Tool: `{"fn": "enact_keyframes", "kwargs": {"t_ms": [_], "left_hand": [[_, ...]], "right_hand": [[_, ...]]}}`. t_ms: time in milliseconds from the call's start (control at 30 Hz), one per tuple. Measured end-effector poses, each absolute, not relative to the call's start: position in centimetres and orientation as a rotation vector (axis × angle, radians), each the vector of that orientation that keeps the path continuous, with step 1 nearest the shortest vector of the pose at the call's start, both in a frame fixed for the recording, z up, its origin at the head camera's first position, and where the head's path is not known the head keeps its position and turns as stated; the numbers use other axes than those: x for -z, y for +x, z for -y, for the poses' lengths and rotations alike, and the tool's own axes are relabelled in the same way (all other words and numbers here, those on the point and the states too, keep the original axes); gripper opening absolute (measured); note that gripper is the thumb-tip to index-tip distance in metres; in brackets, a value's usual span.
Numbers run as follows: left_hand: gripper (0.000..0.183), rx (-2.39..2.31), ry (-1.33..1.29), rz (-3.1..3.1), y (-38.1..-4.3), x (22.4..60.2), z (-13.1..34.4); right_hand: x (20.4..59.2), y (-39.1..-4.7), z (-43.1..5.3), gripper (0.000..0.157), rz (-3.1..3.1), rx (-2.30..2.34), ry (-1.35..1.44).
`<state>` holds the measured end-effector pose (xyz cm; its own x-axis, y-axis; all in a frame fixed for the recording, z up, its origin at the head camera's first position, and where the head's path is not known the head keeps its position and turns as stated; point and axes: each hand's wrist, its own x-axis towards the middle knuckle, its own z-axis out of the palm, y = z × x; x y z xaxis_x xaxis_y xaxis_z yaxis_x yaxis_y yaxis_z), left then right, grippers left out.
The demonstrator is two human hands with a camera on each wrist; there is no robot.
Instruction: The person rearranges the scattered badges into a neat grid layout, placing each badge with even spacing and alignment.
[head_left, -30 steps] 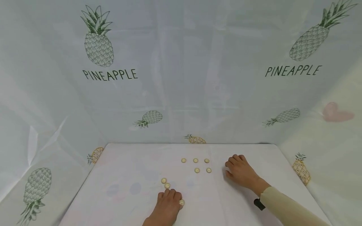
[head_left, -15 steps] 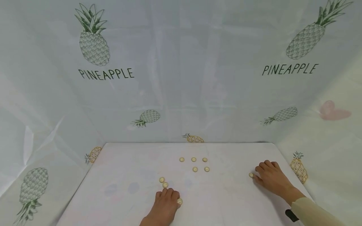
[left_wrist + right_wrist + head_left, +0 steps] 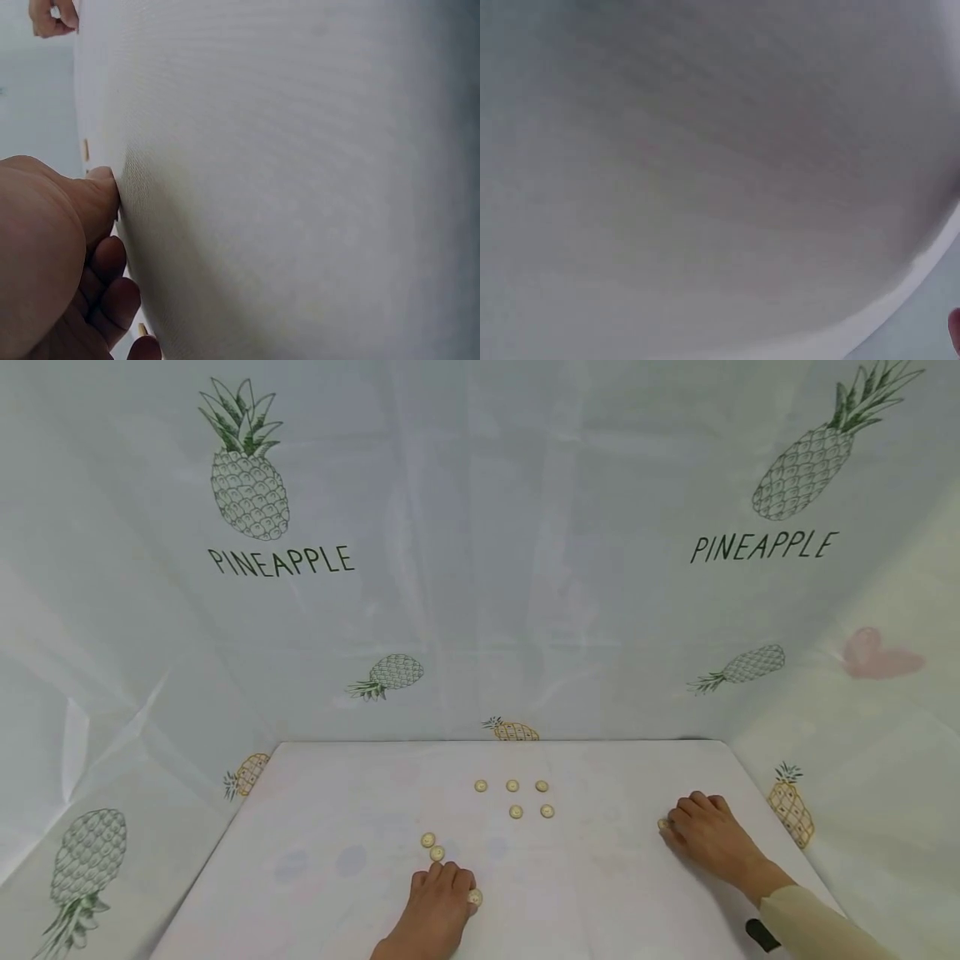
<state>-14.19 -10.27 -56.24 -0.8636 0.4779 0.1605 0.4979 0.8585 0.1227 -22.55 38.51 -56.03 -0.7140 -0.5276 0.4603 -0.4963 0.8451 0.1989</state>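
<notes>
In the head view my left hand (image 3: 433, 908) rests low on the white cloth. Its thumb and curled fingers hold a small round cream-coloured disc (image 3: 475, 898), partly covered. Two more such discs (image 3: 437, 853) lie close together just beyond its knuckles. At the right side, my right hand (image 3: 708, 835) pinches another cream disc (image 3: 663, 823), mostly hidden by the fingertips. In the left wrist view the left thumb (image 3: 97, 195) and fingers reach down to the cloth, hiding the disc there. Only a fingertip (image 3: 955, 330) of the right hand enters the right wrist view.
Several like discs (image 3: 512, 786) lie near the table's far middle, a row of three with two in front. White cloth covers the table (image 3: 337, 793) and hangs as walls (image 3: 480, 568) printed with pineapples. A dark wristband (image 3: 762, 935) shows at the right sleeve.
My right hand has moved right from beside the rows, then slightly left, its fingers closing over the disc there. The left hand stays put with its disc.
</notes>
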Motion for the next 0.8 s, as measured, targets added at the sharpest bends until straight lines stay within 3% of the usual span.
{"fn": "enact_keyframes", "kwargs": {"t_ms": [167,467,800], "left_hand": [[0.030,0.222,-0.781,2.906,-14.2,56.4,10.3],[0.027,0.273,-0.769,2.948,-14.1,56.0,10.4],[0.027,0.233,-0.768,2.957,-14.1,55.9,10.3]], "right_hand": [[55.6,-22.7,-37.9,0.025,2.509,0.068,0.807],[55.5,-22.6,-37.0,0.020,2.584,0.065,0.687],[55.0,-22.8,-36.6,0.027,2.580,0.093,0.702]]}}
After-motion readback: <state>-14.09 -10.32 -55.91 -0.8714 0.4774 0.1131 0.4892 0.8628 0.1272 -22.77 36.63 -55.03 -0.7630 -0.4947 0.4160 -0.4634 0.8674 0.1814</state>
